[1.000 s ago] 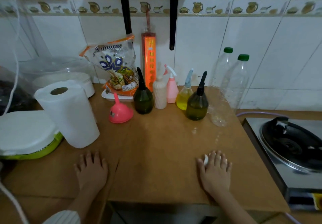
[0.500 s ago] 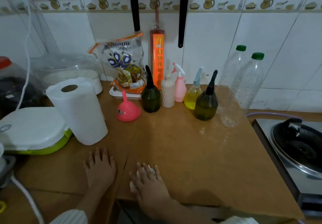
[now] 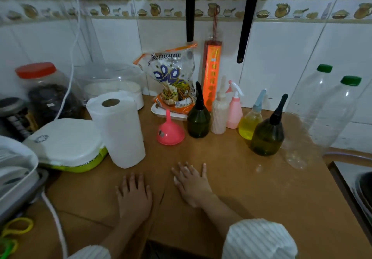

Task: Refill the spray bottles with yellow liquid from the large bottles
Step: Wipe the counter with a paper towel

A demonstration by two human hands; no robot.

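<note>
Large bottles (image 3: 322, 115), right of the funnel (image 3: 170, 131), look empty: light, thin-walled, crushable; grip mid-body. Left hand (image 3: 133, 195) and right hand (image 3: 192, 184) lie flat, fingers straight, holding nothing.

A brown tabletop (image 3: 231, 188) carries everything. At the back stand two dark green bottles (image 3: 198, 120) (image 3: 267, 138), a cream bottle (image 3: 219, 115), a pink sprayer (image 3: 234, 109) and a yellow bottle (image 3: 250, 123). Two clear big bottles (image 3: 314, 105) (image 3: 334, 117) with green caps stand to the right. A pink funnel (image 3: 170, 130) sits mouth down beside a paper roll (image 3: 118, 129). Both hands (image 3: 134, 195) (image 3: 192, 183) rest flat on the near part, just beside each other. A white box (image 3: 66, 144) lies at the left.
</note>
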